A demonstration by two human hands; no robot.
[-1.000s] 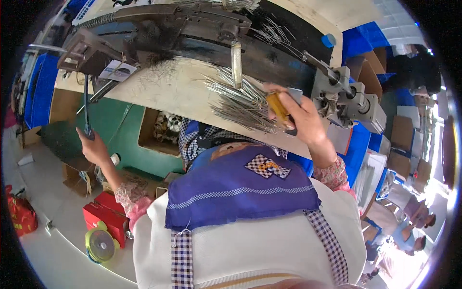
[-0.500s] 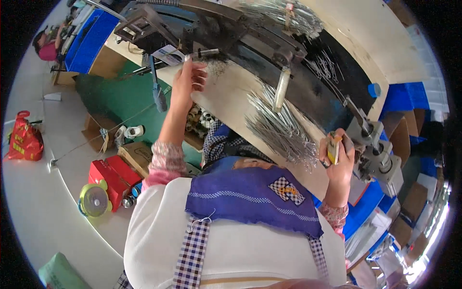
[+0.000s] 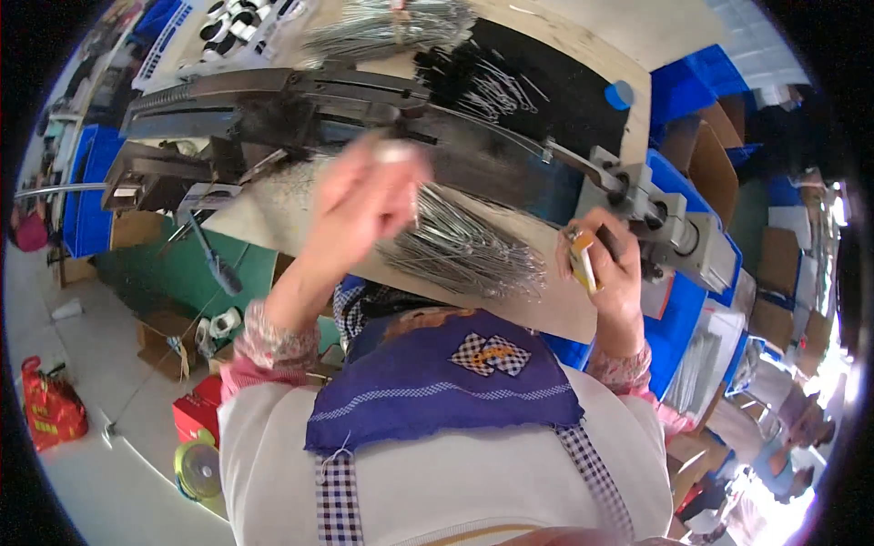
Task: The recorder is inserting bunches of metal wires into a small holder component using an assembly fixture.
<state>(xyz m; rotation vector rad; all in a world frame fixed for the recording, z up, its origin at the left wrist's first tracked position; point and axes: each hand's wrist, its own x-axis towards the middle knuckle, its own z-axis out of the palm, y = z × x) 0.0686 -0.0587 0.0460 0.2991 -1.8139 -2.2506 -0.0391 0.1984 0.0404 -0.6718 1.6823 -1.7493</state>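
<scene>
My left hand [image 3: 369, 200], smeared by motion, is over the bench in front of the long dark metal machine [image 3: 350, 114]. Its fingers look curled beside the machine's pale lever handle [image 3: 416, 202], mostly hidden behind them; whether they grip it I cannot tell. A white patch shows on one finger. At the right, my right hand [image 3: 612, 278] is closed around a small yellow-and-white hand-held object [image 3: 583, 259] of unclear kind. Between the hands, a heap of thin metal wire rods [image 3: 464, 246] lies on the wooden bench, several with looped ends.
A grey metal clamp block [image 3: 678, 227] stands right of my right hand. Beyond the machine lie more wire rods [image 3: 496, 91] on a black mat, a bundle of rods [image 3: 391, 32] and a blue round cap [image 3: 619, 95]. Blue bins [image 3: 687, 86] and cartons stand at the right.
My view has turned, so the bench sits further left. My left hand has left the machine's left end and moved right to the lever handle. My right hand keeps its hold.
</scene>
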